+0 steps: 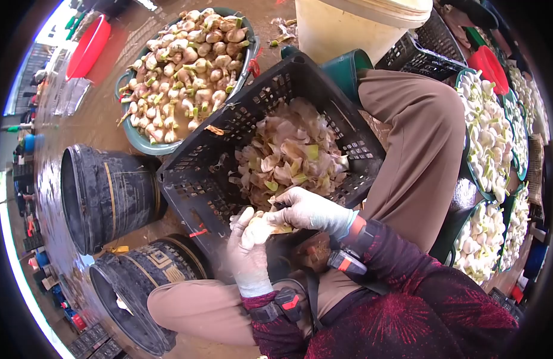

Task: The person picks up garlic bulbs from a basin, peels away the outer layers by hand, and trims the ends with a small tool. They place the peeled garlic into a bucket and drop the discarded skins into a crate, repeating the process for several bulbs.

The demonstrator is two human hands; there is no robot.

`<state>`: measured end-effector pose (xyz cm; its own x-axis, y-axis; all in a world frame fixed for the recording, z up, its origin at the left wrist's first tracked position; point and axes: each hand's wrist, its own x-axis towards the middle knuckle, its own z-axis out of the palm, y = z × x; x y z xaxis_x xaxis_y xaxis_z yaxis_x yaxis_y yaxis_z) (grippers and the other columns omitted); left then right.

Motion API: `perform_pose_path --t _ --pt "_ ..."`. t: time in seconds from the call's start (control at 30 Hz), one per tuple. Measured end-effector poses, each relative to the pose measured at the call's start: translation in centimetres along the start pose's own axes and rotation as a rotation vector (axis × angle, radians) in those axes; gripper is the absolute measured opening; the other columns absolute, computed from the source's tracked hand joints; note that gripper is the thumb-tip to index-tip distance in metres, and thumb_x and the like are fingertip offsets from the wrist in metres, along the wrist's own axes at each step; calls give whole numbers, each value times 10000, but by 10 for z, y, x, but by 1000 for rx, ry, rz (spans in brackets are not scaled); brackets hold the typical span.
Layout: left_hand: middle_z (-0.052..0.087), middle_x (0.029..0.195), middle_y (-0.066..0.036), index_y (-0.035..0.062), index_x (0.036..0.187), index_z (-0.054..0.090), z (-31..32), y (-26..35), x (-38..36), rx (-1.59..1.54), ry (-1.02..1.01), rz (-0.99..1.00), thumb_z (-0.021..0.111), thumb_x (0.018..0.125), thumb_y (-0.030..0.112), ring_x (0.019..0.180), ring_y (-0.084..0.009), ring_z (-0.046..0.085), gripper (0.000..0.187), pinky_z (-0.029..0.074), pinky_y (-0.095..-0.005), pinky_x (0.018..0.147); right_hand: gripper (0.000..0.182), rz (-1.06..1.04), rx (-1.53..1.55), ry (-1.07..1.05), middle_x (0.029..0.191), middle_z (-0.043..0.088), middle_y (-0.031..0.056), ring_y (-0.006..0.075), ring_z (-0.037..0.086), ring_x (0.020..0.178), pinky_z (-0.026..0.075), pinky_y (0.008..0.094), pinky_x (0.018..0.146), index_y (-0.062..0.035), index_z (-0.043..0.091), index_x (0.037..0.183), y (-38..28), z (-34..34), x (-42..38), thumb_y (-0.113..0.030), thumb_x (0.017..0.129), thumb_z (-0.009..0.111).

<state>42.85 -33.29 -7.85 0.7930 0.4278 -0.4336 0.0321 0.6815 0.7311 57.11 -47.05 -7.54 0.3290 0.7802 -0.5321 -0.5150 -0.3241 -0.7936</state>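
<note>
My left hand [248,254], in a whitish glove, is closed round a pale garlic bulb [258,231]. My right hand [309,210], gloved with a light blue cuff, pinches at the same bulb from the other side; its fingers and loose skin hide part of the bulb. Both hands are over the near edge of a black plastic crate [198,197]. Inside the crate lies a heap of papery garlic skins [294,152], with some greenish pieces among them.
A tub of unpeeled garlic [181,78] stands beyond the crate. Two black buckets [115,197] are on the left. A cream bucket [354,30] and another black crate [426,48] are at the back. Basins of white garlic [483,131] line the right side.
</note>
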Motion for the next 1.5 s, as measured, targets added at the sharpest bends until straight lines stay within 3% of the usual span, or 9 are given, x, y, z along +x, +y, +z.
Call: perform_pose_path --t 0.4,0.83,1.0,1.03,1.17,1.3,1.37,1.4,1.5 --pt "515 1176 -91 -58 1255 524 27 10 -1 232 89 1 626 925 351 1128 -197 538 535 493 -355 919 377 -292 -255 230 801 640 109 142 576 778 477 338 716 66 597 1001 4 9 2 -305 933 608" --pt "591 1202 -157 -87 1259 503 9 -12 12 -32 6 94 560 936 83 1067 -254 587 369 458 -351 943 290 -254 417 141 848 636 -27 65 552 810 470 257 700 -11 649 973 -4 14 -1 -296 945 605" --pt "591 1145 -165 -96 1189 548 30 -4 2 498 235 262 523 941 134 995 -241 611 339 498 -318 859 294 -307 518 249 823 600 -31 62 512 793 467 266 703 -16 617 932 12 15 6 -309 951 602" --pt "579 1161 -183 -89 1217 514 28 1 5 17 83 123 469 950 115 1029 -238 592 339 506 -320 849 271 -414 502 239 836 599 -39 56 517 799 467 259 719 -31 612 949 19 14 11 -303 951 604" --pt "659 1043 -171 12 1075 636 55 16 12 1193 -49 607 601 892 197 952 -348 637 263 516 -381 815 258 -446 668 238 862 597 -24 67 505 850 454 267 786 -23 595 949 5 10 0 -280 968 576" --pt "662 1000 -153 5 1031 637 120 27 24 1075 -141 468 621 871 162 910 -297 653 224 515 -367 789 232 -508 870 348 869 594 -14 84 528 850 461 271 801 -26 585 998 -8 -9 -17 -255 971 565" --pt "667 1008 -119 -27 1013 628 137 33 41 219 -205 -34 603 868 79 893 -231 649 182 509 -335 785 329 -603 1141 418 852 596 2 87 555 796 477 264 734 -20 570 1088 6 -8 13 -329 977 544" --pt "645 1100 -120 -56 1036 615 168 27 44 984 -349 495 552 883 38 953 -196 624 190 492 -316 836 399 -573 1272 263 836 596 12 78 543 699 470 249 626 -18 555 1117 0 -24 -12 -391 986 501" --pt "506 1355 -176 -34 1361 418 232 41 95 358 -604 -40 444 965 190 1203 -295 529 456 484 -462 965 326 -367 1163 451 789 555 -13 65 486 627 428 241 500 -56 566 1058 8 -24 -3 -354 995 448"
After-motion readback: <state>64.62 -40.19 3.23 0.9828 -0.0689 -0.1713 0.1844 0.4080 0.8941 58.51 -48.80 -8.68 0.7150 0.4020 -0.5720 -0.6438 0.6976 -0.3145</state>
